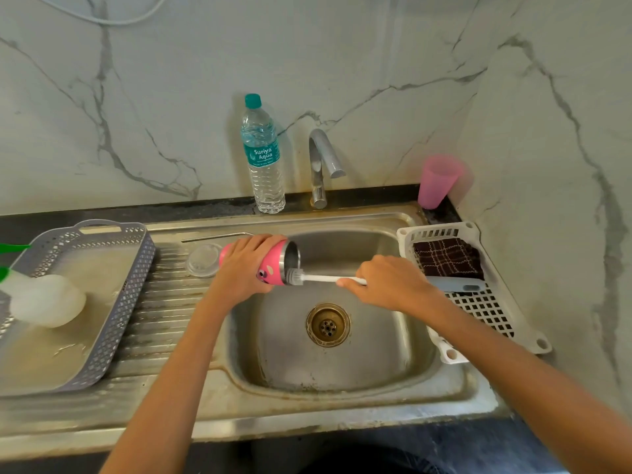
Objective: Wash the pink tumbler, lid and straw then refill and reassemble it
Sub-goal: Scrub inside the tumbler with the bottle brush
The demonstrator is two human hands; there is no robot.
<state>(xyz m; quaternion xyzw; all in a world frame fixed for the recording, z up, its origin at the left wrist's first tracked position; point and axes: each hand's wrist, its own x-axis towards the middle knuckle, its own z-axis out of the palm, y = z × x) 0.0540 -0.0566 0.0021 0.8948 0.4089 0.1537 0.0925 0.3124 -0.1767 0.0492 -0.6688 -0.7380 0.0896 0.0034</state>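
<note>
My left hand (244, 265) grips the pink tumbler (273, 266), which lies on its side over the left part of the sink basin (376, 354), its steel mouth facing right. My right hand (386, 280) holds a white bottle brush (325, 278) by the handle; its grey bristle head rests at the lower rim of the tumbler's mouth. The clear lid (204, 260) lies flat on the ribbed drainboard, just left of the tumbler. A thin metal straw (217, 237) lies along the sink's back ledge behind it.
A water bottle (263, 155) and the tap (321, 165) stand behind the sink. A pink cup (437, 181) sits at the back right corner. A white basket (478, 302) with a checked cloth is on the right, a grey tray (130, 295) on the left.
</note>
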